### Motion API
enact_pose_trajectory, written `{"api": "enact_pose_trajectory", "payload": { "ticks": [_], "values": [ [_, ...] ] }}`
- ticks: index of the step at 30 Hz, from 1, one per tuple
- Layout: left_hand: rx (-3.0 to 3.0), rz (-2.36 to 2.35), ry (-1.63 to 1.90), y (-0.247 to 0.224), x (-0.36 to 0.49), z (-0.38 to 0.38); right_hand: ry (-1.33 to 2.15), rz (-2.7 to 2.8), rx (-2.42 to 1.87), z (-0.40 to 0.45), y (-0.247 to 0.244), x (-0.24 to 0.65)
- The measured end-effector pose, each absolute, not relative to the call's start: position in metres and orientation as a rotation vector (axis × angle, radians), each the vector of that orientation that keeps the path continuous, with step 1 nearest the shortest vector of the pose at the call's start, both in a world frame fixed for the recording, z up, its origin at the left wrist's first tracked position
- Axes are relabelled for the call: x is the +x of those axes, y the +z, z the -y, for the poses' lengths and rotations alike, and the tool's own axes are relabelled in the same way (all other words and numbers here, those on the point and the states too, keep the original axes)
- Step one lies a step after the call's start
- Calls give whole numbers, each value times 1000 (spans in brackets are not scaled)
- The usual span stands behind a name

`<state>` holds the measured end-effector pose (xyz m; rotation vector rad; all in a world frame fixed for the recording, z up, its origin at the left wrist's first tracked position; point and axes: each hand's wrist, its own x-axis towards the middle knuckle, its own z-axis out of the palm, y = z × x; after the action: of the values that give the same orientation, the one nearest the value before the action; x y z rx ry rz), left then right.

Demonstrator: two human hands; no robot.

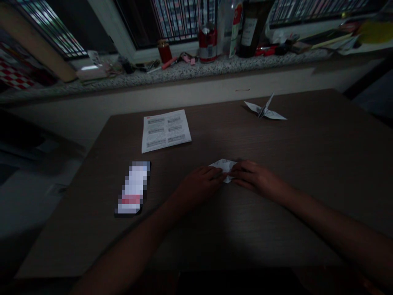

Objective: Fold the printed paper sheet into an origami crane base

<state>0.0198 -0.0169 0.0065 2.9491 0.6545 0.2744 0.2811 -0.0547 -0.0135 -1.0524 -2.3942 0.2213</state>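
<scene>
A small folded piece of white printed paper (225, 164) lies on the dark wooden table (196, 229), between my hands. My left hand (201, 182) rests on its left side, fingers pressed together on the paper. From the right, my right hand (251, 176) presses its fingers on the paper's right side. Fingertips of both hands nearly meet at the middle and hide part of the folds. Both thumbs are hard to make out in the dim light.
A printed sheet (166, 131) lies at the back left, with a phone (133, 188) nearer me. A folded paper crane (265, 111) stands at the back right. Behind the table, a stone windowsill (123, 82) holds a red can (208, 43), a jar (165, 51) and other items.
</scene>
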Motion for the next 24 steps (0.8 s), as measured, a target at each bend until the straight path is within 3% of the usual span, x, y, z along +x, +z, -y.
{"api": "enact_pose_trajectory", "payload": {
  "ticks": [11,24],
  "values": [
    [2935,-690,176,9,20,23,205,2387,-1052,57,-16,280],
    [2759,-692,373,5,21,12,235,2363,-1066,55,-9,281]
  ]
}}
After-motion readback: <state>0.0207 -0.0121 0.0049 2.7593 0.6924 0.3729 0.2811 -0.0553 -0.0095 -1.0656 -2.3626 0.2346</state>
